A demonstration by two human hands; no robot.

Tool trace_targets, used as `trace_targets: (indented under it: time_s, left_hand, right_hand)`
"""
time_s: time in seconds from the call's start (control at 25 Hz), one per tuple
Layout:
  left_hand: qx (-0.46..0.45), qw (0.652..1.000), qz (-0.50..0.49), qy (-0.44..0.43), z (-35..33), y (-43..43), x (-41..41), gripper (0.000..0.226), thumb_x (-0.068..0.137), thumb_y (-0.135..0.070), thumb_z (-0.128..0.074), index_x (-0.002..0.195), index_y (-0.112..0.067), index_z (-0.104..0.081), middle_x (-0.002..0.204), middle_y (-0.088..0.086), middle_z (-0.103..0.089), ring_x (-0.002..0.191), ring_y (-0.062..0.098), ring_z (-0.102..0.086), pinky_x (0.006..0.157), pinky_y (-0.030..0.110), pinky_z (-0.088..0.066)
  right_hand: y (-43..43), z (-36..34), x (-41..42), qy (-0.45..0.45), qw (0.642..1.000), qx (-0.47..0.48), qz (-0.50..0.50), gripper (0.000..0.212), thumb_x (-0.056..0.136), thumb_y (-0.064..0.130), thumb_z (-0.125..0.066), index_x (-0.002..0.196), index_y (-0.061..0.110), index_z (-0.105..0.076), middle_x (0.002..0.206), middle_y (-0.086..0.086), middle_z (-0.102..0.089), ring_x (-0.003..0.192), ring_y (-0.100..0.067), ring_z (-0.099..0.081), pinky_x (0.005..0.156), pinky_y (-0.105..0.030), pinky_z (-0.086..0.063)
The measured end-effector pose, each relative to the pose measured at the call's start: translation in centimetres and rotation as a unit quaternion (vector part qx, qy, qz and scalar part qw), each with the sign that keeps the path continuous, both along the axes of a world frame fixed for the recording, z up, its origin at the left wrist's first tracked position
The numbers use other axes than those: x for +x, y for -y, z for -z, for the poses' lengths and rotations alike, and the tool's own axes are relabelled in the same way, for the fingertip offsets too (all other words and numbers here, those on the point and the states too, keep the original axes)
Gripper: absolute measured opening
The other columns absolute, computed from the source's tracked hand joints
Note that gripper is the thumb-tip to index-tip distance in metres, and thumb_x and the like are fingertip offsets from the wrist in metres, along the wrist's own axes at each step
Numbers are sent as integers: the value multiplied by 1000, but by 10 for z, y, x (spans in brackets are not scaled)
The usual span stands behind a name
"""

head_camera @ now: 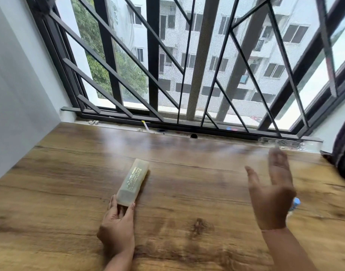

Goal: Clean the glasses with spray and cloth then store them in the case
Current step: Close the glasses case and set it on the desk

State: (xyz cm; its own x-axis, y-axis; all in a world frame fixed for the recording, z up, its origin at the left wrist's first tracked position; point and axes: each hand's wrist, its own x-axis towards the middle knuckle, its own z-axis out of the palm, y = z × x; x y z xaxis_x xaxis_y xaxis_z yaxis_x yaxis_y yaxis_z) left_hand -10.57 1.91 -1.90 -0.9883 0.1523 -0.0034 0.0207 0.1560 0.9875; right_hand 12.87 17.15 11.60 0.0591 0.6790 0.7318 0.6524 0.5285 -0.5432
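Note:
A long, translucent yellowish glasses case with gold print lies shut on the wooden table, pointing away from me. My left hand grips its near end between thumb and fingers. My right hand hovers above the table at the right, fingers spread, holding nothing and blurred by motion. Behind that hand a small blue-and-clear object peeks out, possibly the spray bottle. No glasses or cloth are visible.
A barred window runs along the table's far edge, with small bits of clutter on its sill. A white wall bounds the left side. A dark striped fabric object sits at the right edge.

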Motion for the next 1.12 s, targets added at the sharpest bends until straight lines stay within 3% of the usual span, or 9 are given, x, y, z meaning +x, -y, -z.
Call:
trace_targets:
  time_s: [0.12,0.24,0.32,0.4,0.64,0.76,0.92,1.12]
  left_hand:
    - [-38,999,-4,-24,-2,1,2,55,66,-6,-81,117,-1,-61,122,12,-61,103,4,-59,80,-9,-30]
    - [-42,998,0,-46,-6,1,3,55,66,-6,-81,117,1,-61,122,15,-60,109,16,-56,88,1,-37]
    - [-59,997,6,-57,-9,1,4,55,66,-7,-81,116,1,-61,121,17,-61,110,23,-59,94,26,-44]
    - [-69,996,5,-63,-11,3,4,56,65,-9,-82,116,0,-62,120,17,-61,108,27,-61,93,35,-44]
    - [-65,995,7,-73,-9,5,3,56,63,-8,-83,114,0,-63,113,19,-65,100,31,-65,89,40,-48]
    - [-69,994,9,-84,-8,4,2,57,62,-9,-83,114,0,-63,108,22,-66,97,32,-65,85,42,-50]
    - [-67,994,7,-82,-8,5,2,56,64,-12,-82,116,-4,-63,108,20,-67,98,27,-66,79,29,-48]
    - [-67,995,15,-74,-10,5,2,59,64,-11,-83,118,-4,-61,110,21,-66,101,31,-64,86,44,-49]
  right_hand:
    - [-4,28,69,-14,991,-73,108,92,67,38,-72,138,-4,-31,141,-27,-40,130,-39,-39,109,-42,-29]
    - [5,67,91,-73,969,-200,128,114,53,45,-78,142,0,-24,141,-24,-40,129,-37,-41,105,-43,-32]
    - [7,87,92,-87,960,-231,129,107,53,33,-86,140,2,-30,133,-22,-52,121,-38,-51,99,-45,-39]
    - [4,95,88,-102,953,-250,138,94,54,17,-88,135,4,-40,124,-24,-59,111,-41,-57,93,-48,-43]
    - [-1,97,80,-75,951,-256,158,58,62,11,-83,110,-6,-55,96,-33,-65,88,-49,-62,77,-47,-47]
    - [-2,99,79,-70,953,-244,166,54,63,5,-81,109,-8,-56,94,-36,-64,84,-52,-62,74,-49,-48]
    - [-2,100,82,-75,955,-241,158,49,66,5,-79,108,-9,-57,94,-34,-64,84,-50,-62,74,-46,-47]
    - [-2,98,79,-82,954,-246,148,44,68,6,-78,104,-9,-58,93,-33,-64,84,-48,-62,75,-44,-46]
